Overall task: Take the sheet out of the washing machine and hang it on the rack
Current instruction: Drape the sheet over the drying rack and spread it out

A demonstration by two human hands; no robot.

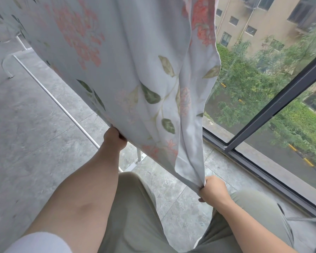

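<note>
A pale blue sheet (117,57) printed with pink flowers and green leaves hangs down from above and fills the upper middle of the view. My left hand (114,138) grips its lower edge near the centre. My right hand (212,189) is closed on the sheet's bottom corner, pulled to a point, lower right. The white rack's base bar (51,94) runs along the floor under the sheet, with a curved foot (6,67) at far left. The rack's top is hidden by the fabric.
A dark-framed floor-to-ceiling window (281,99) stands close on the right, with trees and a building outside. Grey tiled floor (26,134) stretches to the left. My knees in olive trousers (135,207) are below the hands.
</note>
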